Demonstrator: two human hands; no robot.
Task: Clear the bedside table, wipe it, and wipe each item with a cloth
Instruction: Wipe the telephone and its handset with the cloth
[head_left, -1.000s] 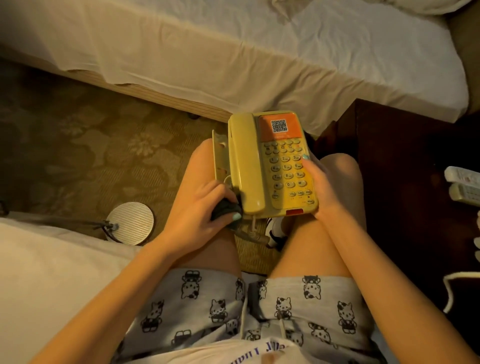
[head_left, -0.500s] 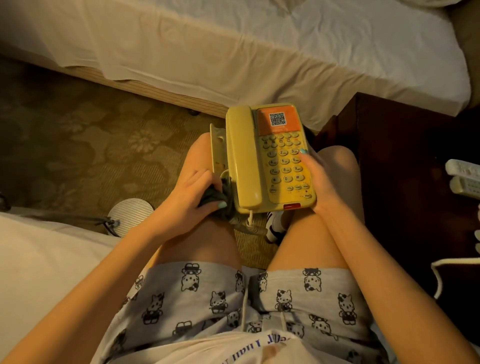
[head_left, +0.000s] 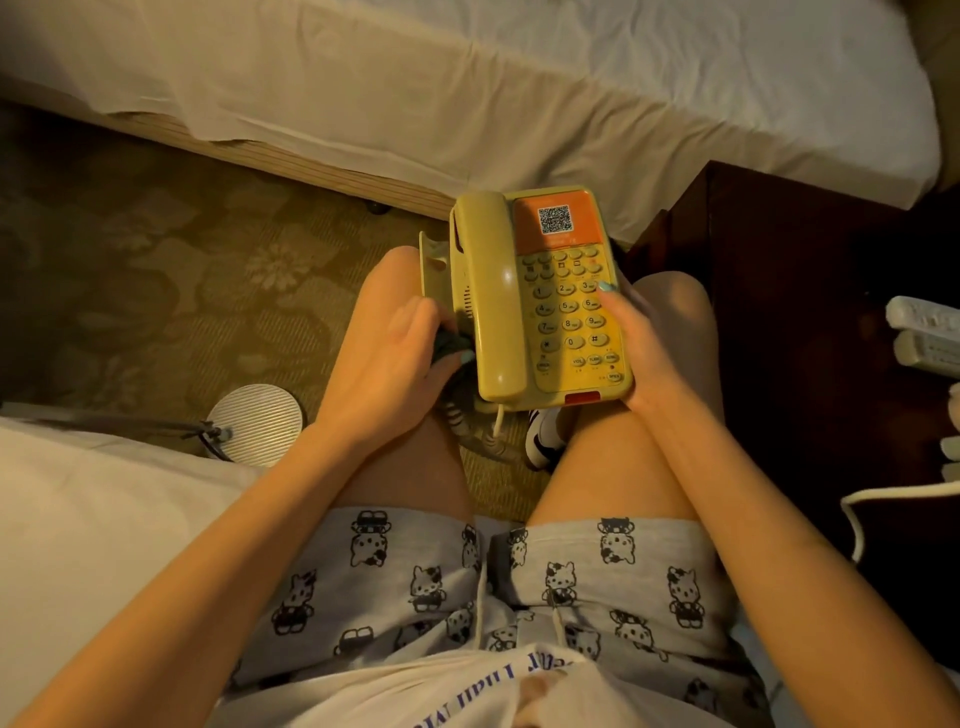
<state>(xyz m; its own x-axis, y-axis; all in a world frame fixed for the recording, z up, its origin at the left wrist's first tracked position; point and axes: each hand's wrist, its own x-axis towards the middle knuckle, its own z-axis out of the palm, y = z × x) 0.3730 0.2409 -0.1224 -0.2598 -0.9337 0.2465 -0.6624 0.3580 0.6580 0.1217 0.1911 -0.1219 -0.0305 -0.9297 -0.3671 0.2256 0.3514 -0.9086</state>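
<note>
Holding telephone (head_left: 519, 312), right hand (head_left: 636, 343); left hand (head_left: 389, 369) grips cloth (head_left: 451, 343) beside it.

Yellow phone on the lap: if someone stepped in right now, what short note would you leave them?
Left hand: grips the dark cloth, pressed against the left side of the yellow phone.
Right hand: holds the phone's right edge, thumb on the keypad.
The phone sits over the knees, off the bedside table.
Done: phone cleared, apparently mid-wipe.
Left: two remotes and a white cable lie on the table; clear them, wipe the table, wipe each item.
</note>
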